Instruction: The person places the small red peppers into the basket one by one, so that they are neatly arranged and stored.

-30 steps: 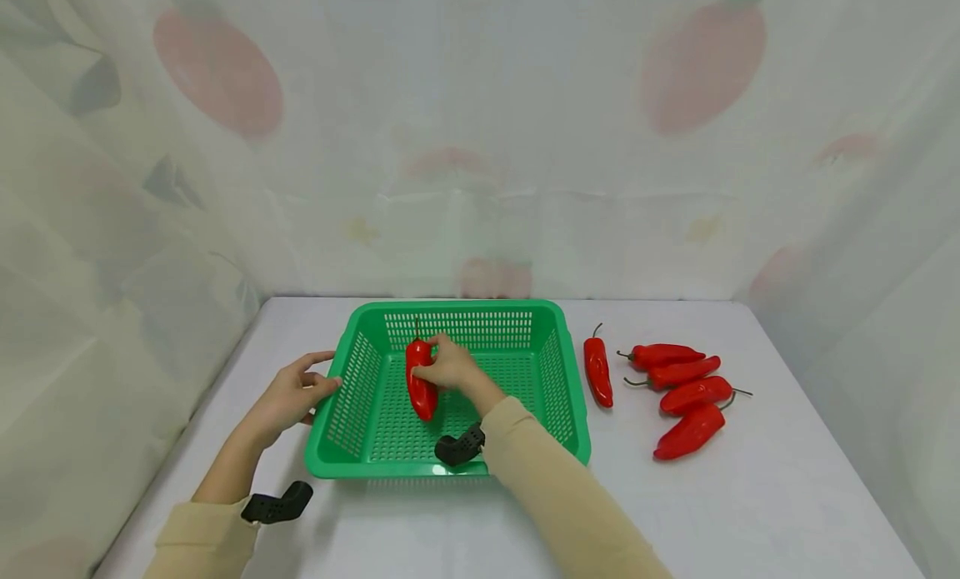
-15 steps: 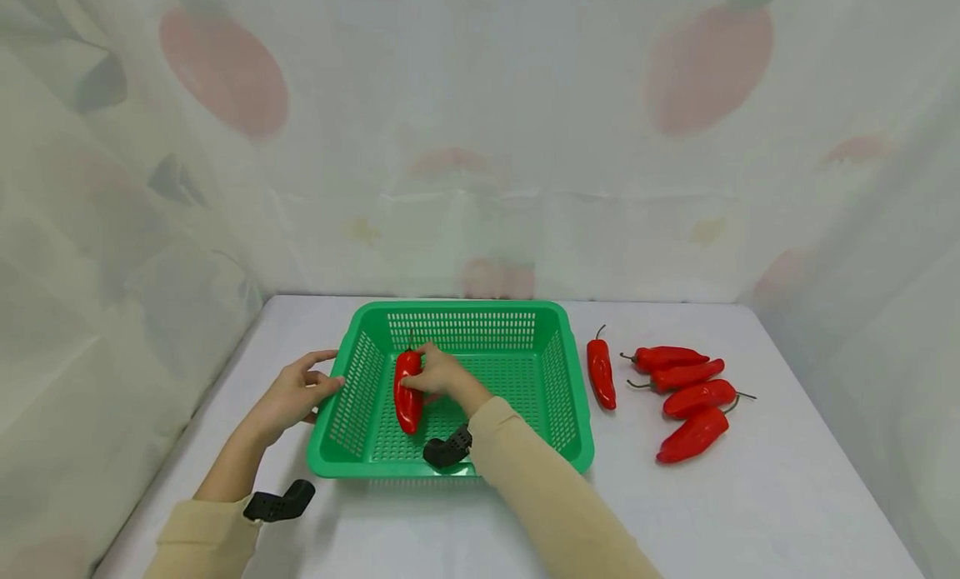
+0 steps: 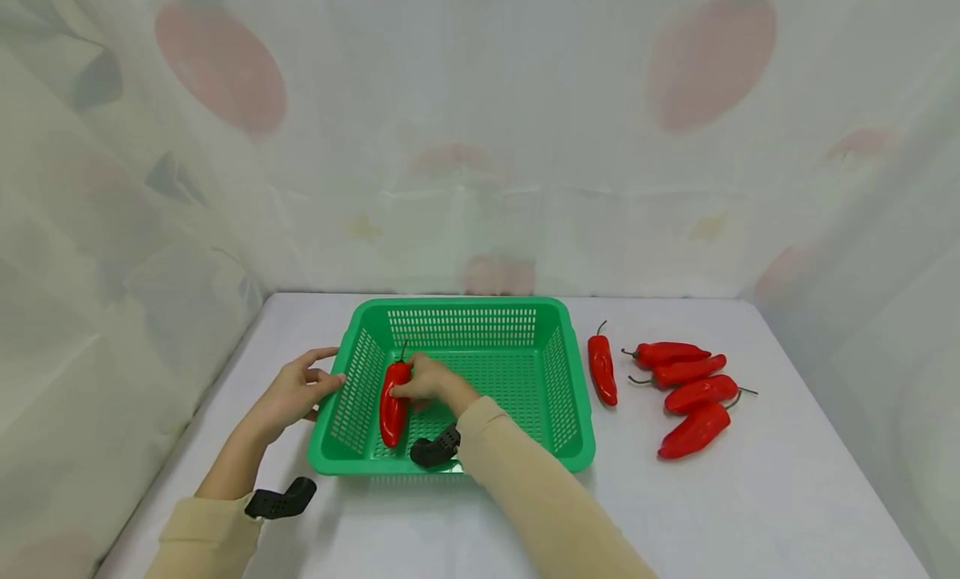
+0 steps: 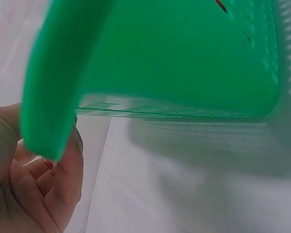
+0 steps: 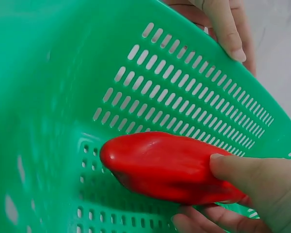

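Since the earlier frame, the held pepper [image 3: 392, 419] has moved left and toward the near side inside the green basket [image 3: 480, 302], the right hand [image 3: 431, 379] travelling with it. Leftmost, just outside the basket's left wall, the left hand [image 3: 295, 393] grips that wall's rim, thumb on one side and fingers on the other. Within the basket, near its left wall, lies the held pepper, stem toward the far wall, tip toward the near one; the right hand reaches to it from the basket's right, pinching it between thumb and fingers — a narrow hold. Whether the pepper touches the basket's floor cannot be told. Just beyond the basket's right wall lies a single pepper [image 3: 602, 371], and farther right of the basket a cluster of four peppers [image 3: 701, 394], all untouched by either hand. The work looks early: one pepper is inside the basket, close to its left wall but not yet released — five are outside it.
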Motion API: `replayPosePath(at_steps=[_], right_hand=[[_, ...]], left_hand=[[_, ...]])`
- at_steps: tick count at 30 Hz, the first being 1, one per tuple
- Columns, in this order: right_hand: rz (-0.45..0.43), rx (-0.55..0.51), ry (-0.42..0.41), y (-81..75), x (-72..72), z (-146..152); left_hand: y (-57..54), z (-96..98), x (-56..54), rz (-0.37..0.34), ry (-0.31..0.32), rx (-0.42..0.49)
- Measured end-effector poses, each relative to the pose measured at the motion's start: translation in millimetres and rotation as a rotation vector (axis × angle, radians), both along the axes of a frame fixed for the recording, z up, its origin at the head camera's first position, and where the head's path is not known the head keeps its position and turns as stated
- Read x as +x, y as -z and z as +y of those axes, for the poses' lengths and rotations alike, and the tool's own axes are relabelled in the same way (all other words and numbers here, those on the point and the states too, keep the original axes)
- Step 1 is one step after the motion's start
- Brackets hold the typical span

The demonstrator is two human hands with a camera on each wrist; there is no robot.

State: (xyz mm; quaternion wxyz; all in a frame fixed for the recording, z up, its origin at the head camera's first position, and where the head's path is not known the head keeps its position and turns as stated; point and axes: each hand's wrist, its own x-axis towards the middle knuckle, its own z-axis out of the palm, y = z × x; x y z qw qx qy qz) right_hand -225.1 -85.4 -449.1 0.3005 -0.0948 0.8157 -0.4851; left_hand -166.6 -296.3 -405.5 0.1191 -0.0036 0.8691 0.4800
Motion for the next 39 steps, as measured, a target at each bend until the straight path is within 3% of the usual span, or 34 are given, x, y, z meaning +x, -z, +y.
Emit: replayPosePath(at_steps=[2, 4, 6, 10, 11, 39], right_hand=[[0.002, 0.006, -0.009, -4.3, 3.5, -0.1], [-0.012, 0.011, -0.008, -26.3, 15.3, 2.9], [-0.007, 0.021, -0.018, -28.1, 16.6, 2.3], [-0.034, 0.009, -0.024, -25.0, 16.3, 0.3], [-0.043, 0.006, -0.024, -15.1, 12.1, -2.3], [-0.114, 0.021, -0.051, -11.7, 16.7, -8.6]], left_hand=[[-0.3, 0.0, -0.4, -0.002, 0.002, 0.001], [-0.8, -0.3, -0.9, -0.001, 0.006, -0.001], [-1.6, -0.5, -1.3, 0.003, 0.01, -0.004], [-3.1, 0.0, -1.9, 0.005, 0.017, -0.011], [-3.5, 0.2, -2.0, 0.004, 0.018, -0.013], [-0.7, -1.3, 0.2, -0.012, 0.011, 0.006]])
